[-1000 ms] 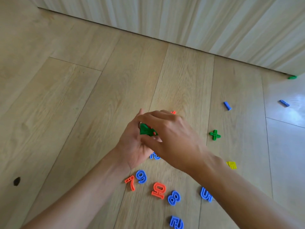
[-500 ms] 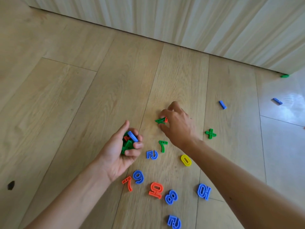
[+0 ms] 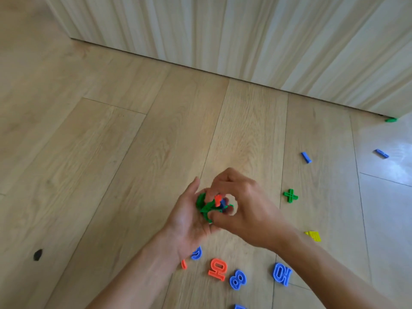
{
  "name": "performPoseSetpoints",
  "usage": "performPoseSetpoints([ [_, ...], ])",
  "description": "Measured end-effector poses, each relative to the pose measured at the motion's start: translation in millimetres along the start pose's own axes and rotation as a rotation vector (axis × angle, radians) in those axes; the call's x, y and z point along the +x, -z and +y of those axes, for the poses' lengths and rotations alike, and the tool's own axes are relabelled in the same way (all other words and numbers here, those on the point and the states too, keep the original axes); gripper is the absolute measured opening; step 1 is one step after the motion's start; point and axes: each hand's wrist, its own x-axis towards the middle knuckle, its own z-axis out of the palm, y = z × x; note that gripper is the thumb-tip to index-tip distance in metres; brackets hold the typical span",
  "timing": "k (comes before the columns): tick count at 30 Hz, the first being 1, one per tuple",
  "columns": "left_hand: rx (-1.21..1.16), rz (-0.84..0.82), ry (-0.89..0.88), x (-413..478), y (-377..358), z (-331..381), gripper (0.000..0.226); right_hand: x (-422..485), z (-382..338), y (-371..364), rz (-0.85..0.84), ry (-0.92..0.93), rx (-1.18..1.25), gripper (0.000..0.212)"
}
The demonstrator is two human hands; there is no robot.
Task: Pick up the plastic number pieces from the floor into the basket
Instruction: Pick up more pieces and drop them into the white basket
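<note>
My left hand (image 3: 187,221) is cupped, palm up, around a bunch of green, orange and blue number pieces (image 3: 211,205). My right hand (image 3: 247,208) is pressed against it, fingertips pinching into that bunch. On the floor below lie an orange 10 (image 3: 217,269), a blue 8 (image 3: 238,279), a blue 10 (image 3: 281,273), a blue 9 (image 3: 196,253) and an orange 7 (image 3: 183,263), partly hidden by my left wrist. A green plus (image 3: 290,195) and a yellow piece (image 3: 314,236) lie to the right. No basket is in view.
Farther right lie a blue bar (image 3: 306,157), a second blue piece (image 3: 381,153) and a green piece (image 3: 390,119) by the wall base. A pale panelled wall (image 3: 245,41) runs across the back. A dark spot (image 3: 37,255) marks the wooden floor at left.
My right hand has come back from the floor with the green and orange pieces and joined my left hand. The green 7, blue 2 and yellow 0 are now hidden behind my hands.
</note>
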Motion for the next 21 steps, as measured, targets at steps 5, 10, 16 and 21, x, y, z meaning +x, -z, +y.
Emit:
performPoseSetpoints([
  [5, -0.001, 0.057, -0.062, -9.7, -5.4, -9.3, 0.025, -17.2, -13.9, 5.9, 0.028, 0.039, 0.016, 0.037],
  [10, 0.030, 0.164, -0.045, -31.3, 16.5, -12.5, 0.029, -28.2, 25.3, -9.1, 0.185, -0.247, -0.189, 0.038],
  [16, 0.193, 0.258, -0.149, -53.8, 45.7, -23.1, 0.031, -35.7, 37.3, -51.7, -0.026, -0.218, -0.483, 0.056],
  [21, 0.145, 0.296, -0.137, -57.8, 53.3, -33.7, 0.030, -26.5, 35.2, -69.9, -0.002, -0.198, -0.539, 0.038],
])
